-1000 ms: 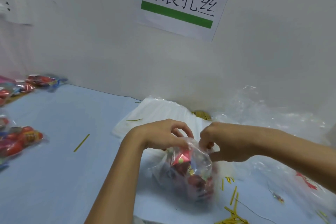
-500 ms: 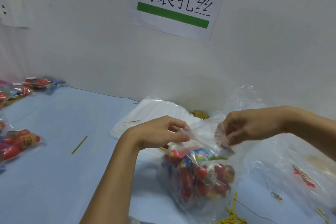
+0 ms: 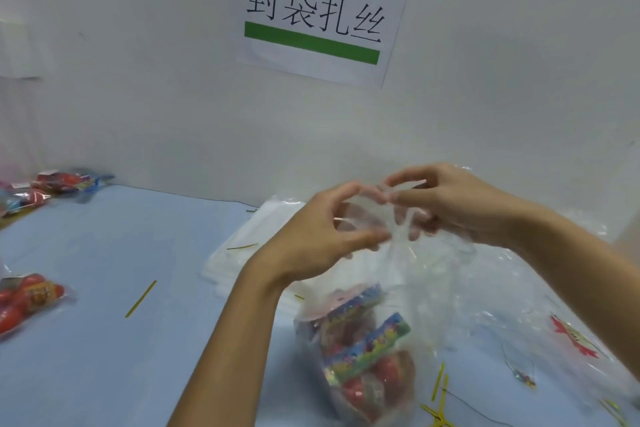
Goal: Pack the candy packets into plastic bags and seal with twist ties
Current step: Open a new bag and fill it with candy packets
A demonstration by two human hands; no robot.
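The clear plastic bag (image 3: 408, 291) was held up off the pale blue bench (image 3: 104, 253) by its mouth, so that the red and multicoloured candy packets (image 3: 363, 350) sank to the bottom and left the upper film slack – a state judged suited to gathering a neck for tying. The left hand (image 3: 322, 236) pinched the film between thumb and curled fingers; the right hand (image 3: 450, 208) gripped the opposite edge, fingers bent round it.

Loose yellow twist ties (image 3: 438, 388) were kept just beside the bag's base, and one more (image 3: 140, 299) lay well apart to the left, presumably for easy reach. A stack of flat clear bags (image 3: 242, 253) lay behind the hands, against the wall.

Whether a tie was already held in either hand could not be told – the film blurred the fingertips. The bag's lower end was cut off by the frame edge, as were the filled candy bags (image 3: 27, 302) at the left. The crumpled clear plastic (image 3: 519, 305) at the right was hard to separate from the held bag.
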